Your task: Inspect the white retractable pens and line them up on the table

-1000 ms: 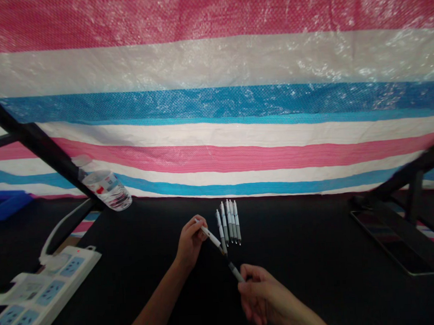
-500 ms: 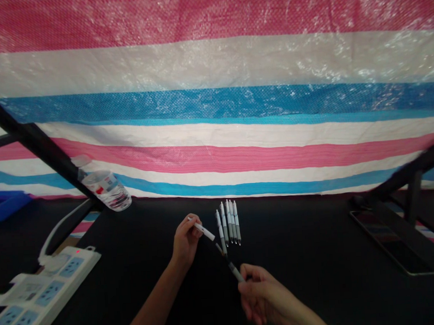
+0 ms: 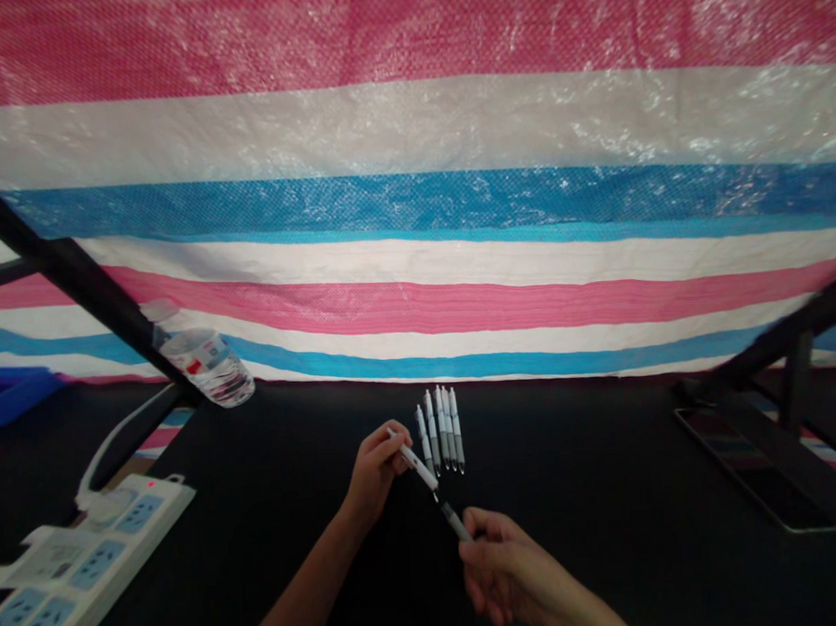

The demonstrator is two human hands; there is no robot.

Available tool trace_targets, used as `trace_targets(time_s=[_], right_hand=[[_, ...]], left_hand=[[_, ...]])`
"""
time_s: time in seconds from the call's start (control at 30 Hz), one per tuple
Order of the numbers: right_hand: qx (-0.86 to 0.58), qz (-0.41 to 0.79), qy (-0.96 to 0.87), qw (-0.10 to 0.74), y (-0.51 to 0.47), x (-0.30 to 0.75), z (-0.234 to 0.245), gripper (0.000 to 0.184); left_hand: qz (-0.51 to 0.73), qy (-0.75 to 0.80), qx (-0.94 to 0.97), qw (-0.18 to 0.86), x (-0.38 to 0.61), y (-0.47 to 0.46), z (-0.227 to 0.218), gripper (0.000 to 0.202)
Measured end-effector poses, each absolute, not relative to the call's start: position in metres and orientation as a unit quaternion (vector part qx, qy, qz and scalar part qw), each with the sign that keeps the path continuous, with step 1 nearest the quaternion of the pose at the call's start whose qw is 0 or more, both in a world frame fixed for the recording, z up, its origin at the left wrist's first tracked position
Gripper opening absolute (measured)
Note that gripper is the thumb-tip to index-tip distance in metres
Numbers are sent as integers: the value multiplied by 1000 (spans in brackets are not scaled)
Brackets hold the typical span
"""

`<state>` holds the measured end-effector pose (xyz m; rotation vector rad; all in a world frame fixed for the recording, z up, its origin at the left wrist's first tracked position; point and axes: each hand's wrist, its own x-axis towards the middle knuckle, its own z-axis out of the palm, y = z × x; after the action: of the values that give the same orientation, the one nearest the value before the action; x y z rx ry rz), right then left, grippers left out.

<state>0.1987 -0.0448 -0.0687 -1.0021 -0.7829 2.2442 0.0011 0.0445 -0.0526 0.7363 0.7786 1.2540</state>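
Observation:
Between the fingertips of my left hand [image 3: 379, 471] is a white pen barrel [image 3: 420, 468], slanting down to the right. My right hand [image 3: 499, 563] pinches a grey pen grip section [image 3: 455, 522] that points up and to the left. The barrel's lower end is close to the tip of the grey section, lined up with it; a thin bit shows in the small space between, and I cannot tell if they touch. Just beyond my hands, several white-and-grey pens [image 3: 444, 431] lie side by side in a row on the black table [image 3: 573, 464].
On the left lies a white power strip [image 3: 115, 553] with a plug and cable. Behind it a clear plastic bottle [image 3: 214, 366] leans by a black metal bar. A smartphone [image 3: 755, 473] lies at the right. A striped tarp [image 3: 418, 304] hangs behind the table.
My left hand has moved down and to the right, bringing the white barrel over the thin part sticking out of the grey section. My right hand has stayed nearly still.

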Motion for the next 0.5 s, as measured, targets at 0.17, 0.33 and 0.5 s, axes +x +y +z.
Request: trace_targets(time_s=[0.17,0.33,0.5], right_hand=[[-372,834,-291,285,-44,198,-70,47],[-379,830,-279,298,-44,197,-71,46],[-387,831,-263,302,-44,197,-70,46]], left_hand=[[495,337,420,682,8,37,-58,21],[484,338,456,666,3,39,-62,22],[467,331,468,673,3,38,-64,22]])
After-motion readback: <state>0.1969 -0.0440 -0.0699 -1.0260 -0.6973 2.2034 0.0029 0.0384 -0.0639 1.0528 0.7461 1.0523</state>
